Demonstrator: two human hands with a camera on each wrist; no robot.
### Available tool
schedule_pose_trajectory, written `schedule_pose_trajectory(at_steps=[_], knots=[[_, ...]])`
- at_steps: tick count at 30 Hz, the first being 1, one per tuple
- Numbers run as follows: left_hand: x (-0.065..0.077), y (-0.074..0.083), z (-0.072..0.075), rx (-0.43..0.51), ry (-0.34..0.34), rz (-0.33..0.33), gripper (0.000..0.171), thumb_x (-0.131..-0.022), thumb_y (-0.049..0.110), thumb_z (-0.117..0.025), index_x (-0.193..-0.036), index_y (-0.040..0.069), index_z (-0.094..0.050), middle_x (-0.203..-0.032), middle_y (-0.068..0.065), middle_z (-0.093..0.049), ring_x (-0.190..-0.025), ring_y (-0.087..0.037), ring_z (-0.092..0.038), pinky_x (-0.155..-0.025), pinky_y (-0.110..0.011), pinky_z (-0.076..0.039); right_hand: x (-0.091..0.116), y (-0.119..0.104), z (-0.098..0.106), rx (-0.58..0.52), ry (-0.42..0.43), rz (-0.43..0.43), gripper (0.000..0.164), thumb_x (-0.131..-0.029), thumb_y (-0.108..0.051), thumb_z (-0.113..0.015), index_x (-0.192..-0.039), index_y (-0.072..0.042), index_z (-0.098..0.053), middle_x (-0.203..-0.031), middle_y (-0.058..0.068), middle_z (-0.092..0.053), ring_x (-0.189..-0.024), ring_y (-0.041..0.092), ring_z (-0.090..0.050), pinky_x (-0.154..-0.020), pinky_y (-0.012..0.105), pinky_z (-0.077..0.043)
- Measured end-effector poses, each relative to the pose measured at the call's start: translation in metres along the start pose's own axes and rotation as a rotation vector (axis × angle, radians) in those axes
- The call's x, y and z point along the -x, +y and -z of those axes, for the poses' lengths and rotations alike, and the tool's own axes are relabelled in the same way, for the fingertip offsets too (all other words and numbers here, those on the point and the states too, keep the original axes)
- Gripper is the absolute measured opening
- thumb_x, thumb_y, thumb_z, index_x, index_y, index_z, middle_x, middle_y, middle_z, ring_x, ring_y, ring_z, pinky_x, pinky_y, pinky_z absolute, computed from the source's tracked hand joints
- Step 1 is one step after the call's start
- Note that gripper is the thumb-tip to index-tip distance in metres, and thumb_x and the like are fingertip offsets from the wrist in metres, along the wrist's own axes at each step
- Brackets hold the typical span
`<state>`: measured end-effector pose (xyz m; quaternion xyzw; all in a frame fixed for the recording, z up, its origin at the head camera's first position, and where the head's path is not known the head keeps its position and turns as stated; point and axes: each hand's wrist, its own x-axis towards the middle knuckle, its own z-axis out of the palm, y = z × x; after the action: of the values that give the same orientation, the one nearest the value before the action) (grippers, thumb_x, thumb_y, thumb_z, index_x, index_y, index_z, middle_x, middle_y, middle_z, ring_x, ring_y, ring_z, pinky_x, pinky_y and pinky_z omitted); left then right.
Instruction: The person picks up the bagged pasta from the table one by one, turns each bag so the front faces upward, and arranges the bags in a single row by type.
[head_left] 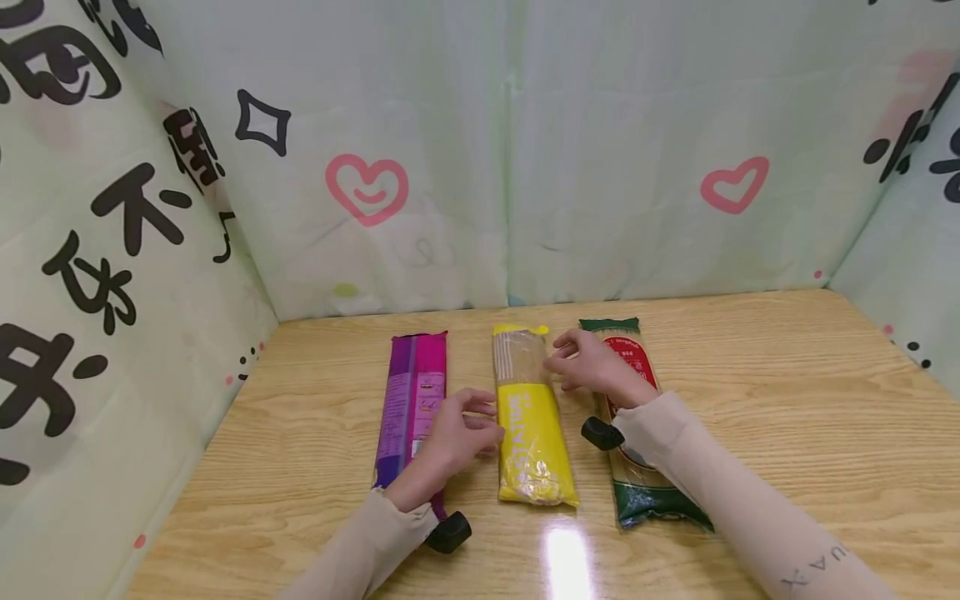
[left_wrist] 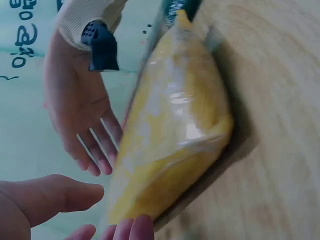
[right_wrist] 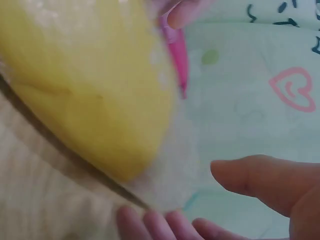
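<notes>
A yellow pasta packet with a clear window of long strands lies in the middle of the table. My left hand is at its left edge, fingers relaxed, overlapping the pink-purple packet. By the upper right edge, my right hand has its fingers loosely bent, its wrist over a green-ended pasta packet. In the left wrist view, the thumb and fingertips stand apart beside the yellow packet. The right wrist view shows the thumb spread from the fingers near the packet's end.
The three packets lie side by side, lengthwise, on a wooden table. Behind it hangs a pale curtain with hearts and black lettering, which also closes in both sides. Black wrist devices sit at both cuffs.
</notes>
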<state>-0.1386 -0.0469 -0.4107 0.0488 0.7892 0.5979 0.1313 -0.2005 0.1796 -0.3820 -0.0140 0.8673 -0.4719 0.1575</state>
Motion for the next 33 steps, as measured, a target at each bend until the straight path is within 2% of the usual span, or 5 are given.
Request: schedule_pose_trajectory(at_steps=[6, 14, 19, 23, 33], knots=[[0.003, 0.011, 0.018, -0.078, 0.041, -0.023, 0.044, -0.087, 0.007, -0.070, -0.128, 0.000, -0.059, -0.120, -0.017, -0.064, -0.101, -0.025, -0.067, -0.081, -0.033, -0.059, 0.000, -0.010, -0.006, -0.053, 0.019, 0.094, 0.048, -0.099, -0.016, -0.060, -0.137, 0.008, -0.043, -0.128, 0.024, -0.053, -0.107, 0.034, -0.061, -0.090, 0.039, -0.057], [0.008, 0.002, 0.043, -0.105, 0.114, -0.050, 0.039, -0.087, 0.004, -0.071, -0.125, -0.001, -0.061, -0.117, -0.019, -0.066, -0.102, -0.027, -0.068, -0.082, -0.035, -0.059, -0.006, -0.027, -0.029, -0.116, -0.035, 0.124, 0.045, -0.098, -0.016, -0.061, -0.135, 0.005, -0.047, -0.128, 0.022, -0.056, -0.111, 0.031, -0.060, -0.094, 0.037, -0.056], [0.015, -0.002, 0.063, -0.106, 0.157, -0.040, 0.038, -0.088, 0.004, -0.071, -0.126, 0.001, -0.062, -0.118, -0.018, -0.066, -0.104, -0.028, -0.066, -0.084, -0.036, -0.059, -0.010, -0.039, -0.046, -0.127, -0.090, 0.160, 0.046, -0.098, -0.014, -0.061, -0.136, 0.009, -0.046, -0.127, 0.024, -0.056, -0.112, 0.036, -0.061, -0.092, 0.037, -0.057], [0.019, -0.004, 0.079, -0.103, 0.164, -0.026, 0.040, -0.090, 0.007, -0.070, -0.128, 0.001, -0.061, -0.122, -0.018, -0.065, -0.107, -0.029, -0.065, -0.086, -0.036, -0.058, -0.013, -0.045, -0.058, -0.141, -0.123, 0.180, 0.048, -0.097, -0.012, -0.062, -0.135, 0.012, -0.045, -0.127, 0.026, -0.056, -0.112, 0.038, -0.063, -0.090, 0.039, -0.057], [0.028, -0.019, 0.108, -0.116, 0.207, 0.050, 0.044, -0.089, 0.011, -0.069, -0.131, 0.001, -0.058, -0.126, -0.019, -0.063, -0.111, -0.029, -0.063, -0.089, -0.036, -0.057, -0.013, -0.055, -0.083, -0.196, -0.199, 0.144, 0.051, -0.096, -0.013, -0.062, -0.137, 0.011, -0.042, -0.122, 0.023, -0.056, -0.106, 0.039, -0.066, -0.094, 0.043, -0.055]])
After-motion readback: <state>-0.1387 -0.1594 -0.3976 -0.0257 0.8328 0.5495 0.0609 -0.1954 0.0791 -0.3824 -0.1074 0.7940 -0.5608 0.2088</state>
